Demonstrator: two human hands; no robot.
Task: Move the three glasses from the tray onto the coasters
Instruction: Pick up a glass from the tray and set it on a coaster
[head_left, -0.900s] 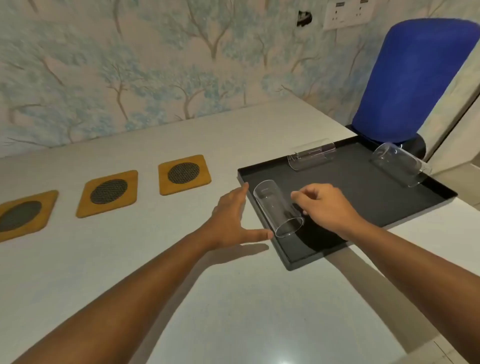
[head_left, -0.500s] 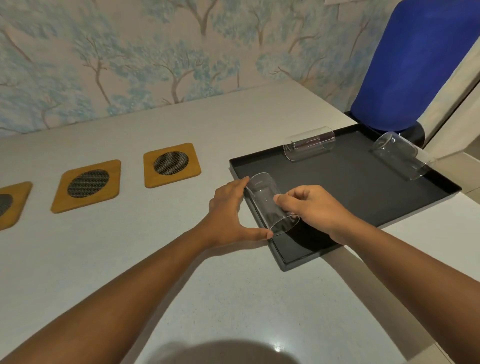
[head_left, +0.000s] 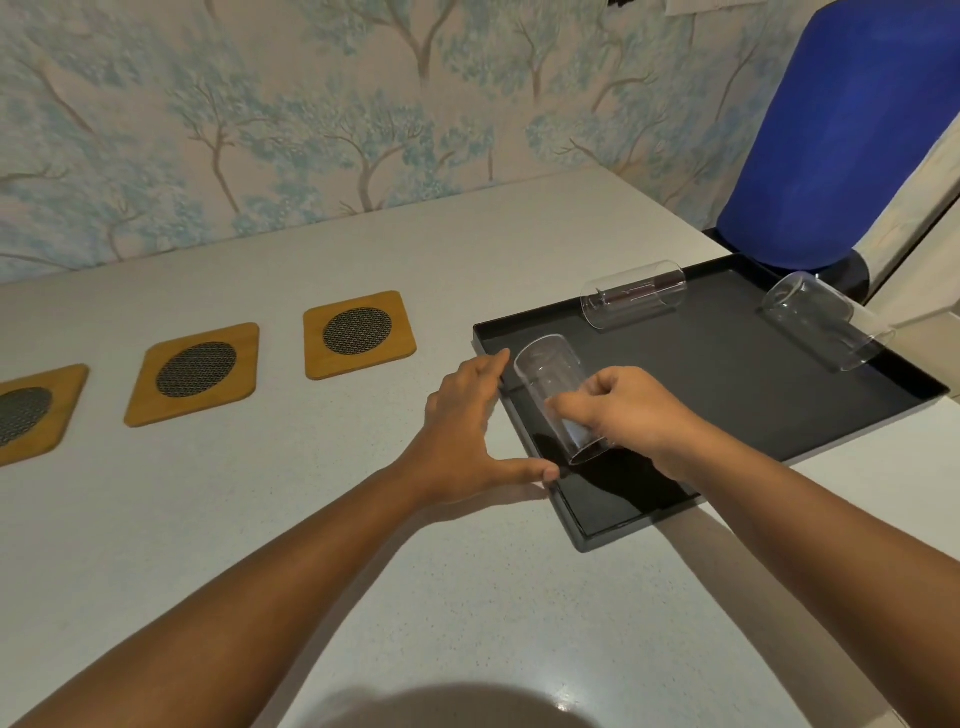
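Note:
A black tray lies on the white table with three clear glasses on their sides. The near glass lies at the tray's left edge, and my right hand has its fingers closed around its lower part. My left hand rests flat and spread against the tray's left rim, thumb along the near side. A second glass lies at the tray's far edge, a third glass at the far right corner. Three wooden coasters with dark mesh centres sit in a row to the left: coaster, coaster, coaster.
A blue chair back stands behind the tray's far right corner. A wallpapered wall runs along the table's far edge. The table's right edge lies just past the tray.
My right hand has closed its fingers around the near glass. My left hand has moved up to the tray's left rim. The camera has shifted closer.

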